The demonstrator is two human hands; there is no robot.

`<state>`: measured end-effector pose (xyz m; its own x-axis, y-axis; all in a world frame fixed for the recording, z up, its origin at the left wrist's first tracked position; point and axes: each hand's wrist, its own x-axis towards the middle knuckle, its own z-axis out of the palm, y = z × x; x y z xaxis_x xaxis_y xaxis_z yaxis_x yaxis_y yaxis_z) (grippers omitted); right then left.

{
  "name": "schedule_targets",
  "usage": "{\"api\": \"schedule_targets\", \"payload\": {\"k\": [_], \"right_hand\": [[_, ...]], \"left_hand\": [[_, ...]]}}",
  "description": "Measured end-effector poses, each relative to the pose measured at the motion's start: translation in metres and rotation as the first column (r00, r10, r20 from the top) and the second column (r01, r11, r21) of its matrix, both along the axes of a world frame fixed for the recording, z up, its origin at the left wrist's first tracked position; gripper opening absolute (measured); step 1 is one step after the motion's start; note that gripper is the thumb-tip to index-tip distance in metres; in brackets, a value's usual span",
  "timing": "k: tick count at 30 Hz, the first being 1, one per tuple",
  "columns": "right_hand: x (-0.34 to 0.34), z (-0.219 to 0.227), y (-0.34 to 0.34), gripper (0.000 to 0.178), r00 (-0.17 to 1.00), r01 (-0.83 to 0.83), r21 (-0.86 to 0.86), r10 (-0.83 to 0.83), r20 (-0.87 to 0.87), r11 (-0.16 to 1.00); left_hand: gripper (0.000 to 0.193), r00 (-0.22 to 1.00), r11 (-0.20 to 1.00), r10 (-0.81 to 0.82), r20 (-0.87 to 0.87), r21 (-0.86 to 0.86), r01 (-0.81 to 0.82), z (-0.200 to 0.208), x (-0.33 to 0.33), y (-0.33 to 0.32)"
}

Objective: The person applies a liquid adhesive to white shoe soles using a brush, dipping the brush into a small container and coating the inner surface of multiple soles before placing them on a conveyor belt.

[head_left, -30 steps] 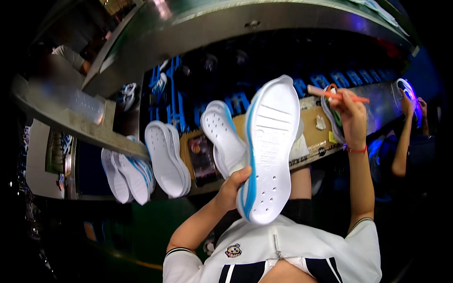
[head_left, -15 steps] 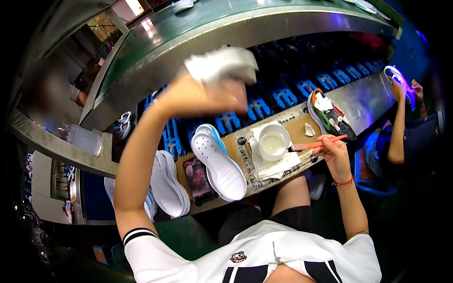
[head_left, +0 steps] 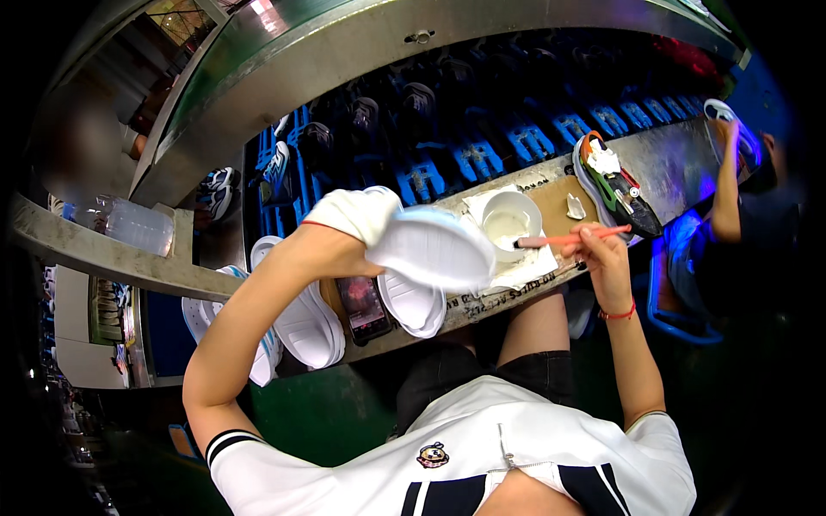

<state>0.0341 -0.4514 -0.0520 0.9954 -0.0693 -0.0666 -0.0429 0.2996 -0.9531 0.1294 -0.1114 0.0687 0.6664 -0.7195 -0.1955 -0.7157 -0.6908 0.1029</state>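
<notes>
Well to the left of a round white bowl (head_left: pixel 495 211) of cloudy liquid, a blue-edged white sole (head_left: pixel 265 365) is seen beside a stack of plain white soles (head_left: pixel 310 335) on the workbench. Nearer the bowl, still on its left, a moulded white shoe sole (head_left: pixel 439 254), blurred and pale blue along one edge, is held up, its end clamped in the left hand (head_left: pixel 348 258), whose fingers are mostly hidden. Beneath it, left of the bowl, a black rectangular phone (head_left: pixel 363 305) with a lit screen is laid. Over the bowl's right side the tip of an orange-handled brush (head_left: pixel 559 241) is held, its handle pinched in the fingers of the right hand (head_left: pixel 602 258); whether the liquid is touched cannot be told. Farther right of the bowl, a dark shoe with green and orange trim (head_left: pixel 619 193) is topped by crumpled white paper (head_left: pixel 602 159).
</notes>
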Motion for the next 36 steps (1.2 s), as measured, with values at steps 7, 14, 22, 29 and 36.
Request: {"api": "schedule_targets", "payload": {"k": [7, 14, 22, 29, 36], "right_hand": [[0.059, -0.005, 0.007, 0.02, 0.971, 0.042, -0.47, 0.076, 0.228, 0.882], [0.073, -0.001, 0.018, 0.023, 0.984, 0.049, -0.824, 0.112, 0.135, 0.564], [0.073, -0.014, -0.005, 0.023, 0.994, -0.108, -0.553, 0.081, -0.073, 0.826], [0.065, 0.016, -0.007, 0.023, 0.952, -0.194, 0.019, 0.193, -0.236, 0.981], [0.062, 0.053, 0.042, 0.019, 0.869, -0.289, -0.485, 0.438, 0.229, 0.826]], "left_hand": [[0.053, 0.394, 0.399, 0.196, -0.898, -0.293, -0.869, -0.052, -0.063, 0.03], [0.061, 0.264, -0.001, -0.138, -0.954, -0.267, -0.964, -0.092, -0.12, 0.016], [0.063, 0.279, -0.416, -0.794, -0.54, 0.147, -0.898, -0.161, -0.154, -0.009], [0.074, 0.045, -0.109, -0.803, -0.594, 0.072, -0.991, -0.145, -0.144, -0.027], [0.073, -0.211, 0.191, -0.893, -0.398, 0.089, -0.977, -0.138, -0.143, -0.028]]}}
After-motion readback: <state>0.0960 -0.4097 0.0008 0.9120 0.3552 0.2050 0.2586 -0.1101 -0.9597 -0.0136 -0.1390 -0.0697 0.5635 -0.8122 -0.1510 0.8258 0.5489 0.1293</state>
